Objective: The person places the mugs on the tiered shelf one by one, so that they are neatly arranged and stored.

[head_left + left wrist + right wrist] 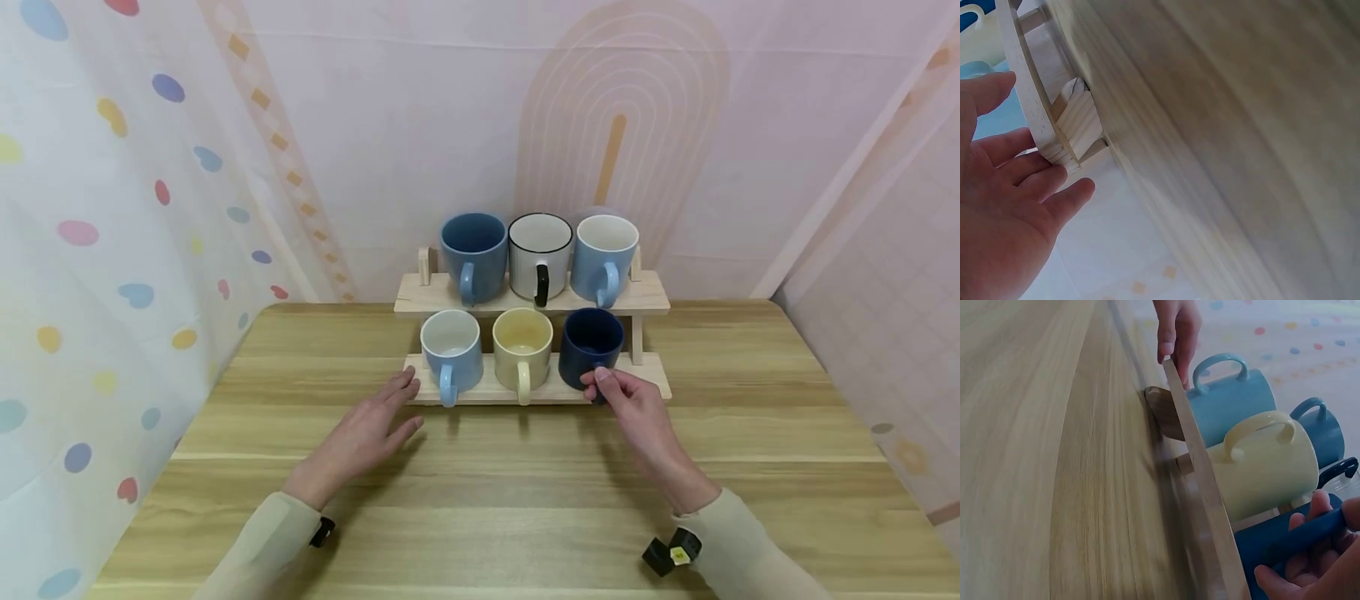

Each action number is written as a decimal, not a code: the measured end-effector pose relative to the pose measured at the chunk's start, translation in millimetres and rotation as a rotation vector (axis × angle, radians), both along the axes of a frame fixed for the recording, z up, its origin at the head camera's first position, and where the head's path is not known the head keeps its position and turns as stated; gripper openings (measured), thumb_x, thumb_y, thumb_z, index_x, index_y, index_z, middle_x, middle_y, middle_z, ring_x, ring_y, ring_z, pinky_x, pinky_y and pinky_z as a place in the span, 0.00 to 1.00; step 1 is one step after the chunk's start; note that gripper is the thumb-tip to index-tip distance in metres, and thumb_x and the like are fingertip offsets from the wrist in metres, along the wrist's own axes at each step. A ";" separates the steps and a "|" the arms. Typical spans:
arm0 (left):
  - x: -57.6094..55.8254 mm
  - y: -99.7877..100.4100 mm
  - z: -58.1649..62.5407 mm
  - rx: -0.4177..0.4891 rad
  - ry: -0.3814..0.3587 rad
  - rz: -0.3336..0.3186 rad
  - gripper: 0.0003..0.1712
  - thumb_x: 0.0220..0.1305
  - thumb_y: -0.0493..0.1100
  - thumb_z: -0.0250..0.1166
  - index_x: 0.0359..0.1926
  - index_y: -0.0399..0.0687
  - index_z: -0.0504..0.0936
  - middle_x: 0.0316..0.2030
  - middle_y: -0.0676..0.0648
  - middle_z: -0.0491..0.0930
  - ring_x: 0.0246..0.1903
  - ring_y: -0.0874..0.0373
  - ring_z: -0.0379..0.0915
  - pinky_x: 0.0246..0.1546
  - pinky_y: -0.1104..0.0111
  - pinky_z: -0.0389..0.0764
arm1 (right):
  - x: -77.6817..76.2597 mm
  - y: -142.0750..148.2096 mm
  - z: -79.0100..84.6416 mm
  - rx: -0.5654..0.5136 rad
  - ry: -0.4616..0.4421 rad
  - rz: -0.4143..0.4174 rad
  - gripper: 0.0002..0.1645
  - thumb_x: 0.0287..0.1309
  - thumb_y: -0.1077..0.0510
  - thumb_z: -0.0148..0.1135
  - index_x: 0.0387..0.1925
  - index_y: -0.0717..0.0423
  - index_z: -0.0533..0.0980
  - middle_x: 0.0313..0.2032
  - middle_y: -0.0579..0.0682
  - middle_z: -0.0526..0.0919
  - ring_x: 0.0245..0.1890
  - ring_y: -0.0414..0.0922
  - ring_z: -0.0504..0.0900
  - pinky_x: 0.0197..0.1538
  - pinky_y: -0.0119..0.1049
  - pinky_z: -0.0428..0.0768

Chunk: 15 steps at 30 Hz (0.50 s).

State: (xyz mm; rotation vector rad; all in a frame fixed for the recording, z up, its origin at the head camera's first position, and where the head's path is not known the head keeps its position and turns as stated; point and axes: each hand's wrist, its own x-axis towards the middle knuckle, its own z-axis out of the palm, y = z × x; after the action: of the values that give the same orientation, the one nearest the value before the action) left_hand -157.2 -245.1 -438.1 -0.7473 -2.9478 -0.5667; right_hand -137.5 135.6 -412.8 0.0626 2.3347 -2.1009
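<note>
A two-tier wooden rack [491, 393] stands on the table, bearing mugs on both steps. At the right of the lower step, my right hand [637, 417] pinches the handle of a navy blue mug [581, 350]; in the right wrist view its fingers curl around that handle [1307, 534]. My left hand [360, 437] touches the left end of the lower step with its fingers extended, as the left wrist view shows close up at the board's end [1060, 153]. Beside that hand sits a light blue mug [465, 362] with a white inside. A pale yellow mug [510, 367] stands in the middle.
Along the upper step are a blue mug [487, 267], a white mug [551, 275] with a black rim and handle, and a light blue mug [585, 275]. A patterned curtain [397, 125] hangs behind the wooden table [480, 517].
</note>
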 end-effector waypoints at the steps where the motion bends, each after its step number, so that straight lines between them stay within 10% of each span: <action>1: 0.3 -0.1 -0.1 0.000 0.000 -0.001 0.34 0.73 0.46 0.67 0.71 0.30 0.70 0.76 0.33 0.61 0.73 0.37 0.62 0.66 0.42 0.70 | 0.2 0.1 -0.1 0.003 0.003 -0.001 0.26 0.80 0.50 0.52 0.49 0.73 0.80 0.32 0.48 0.84 0.44 0.41 0.81 0.55 0.26 0.75; 15: 1.0 -0.5 -1.4 -0.005 0.014 0.002 0.35 0.73 0.48 0.66 0.72 0.31 0.70 0.76 0.34 0.61 0.73 0.37 0.61 0.66 0.42 0.70 | -1.0 0.7 -0.9 0.010 0.011 0.008 0.26 0.81 0.51 0.51 0.49 0.74 0.79 0.33 0.50 0.85 0.42 0.41 0.81 0.54 0.26 0.76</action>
State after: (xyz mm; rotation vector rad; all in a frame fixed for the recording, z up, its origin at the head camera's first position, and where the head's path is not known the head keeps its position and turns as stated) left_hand -156.2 -245.5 -439.5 -0.7457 -2.9377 -0.5515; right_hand -138.5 136.3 -413.6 0.0421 2.3476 -2.0922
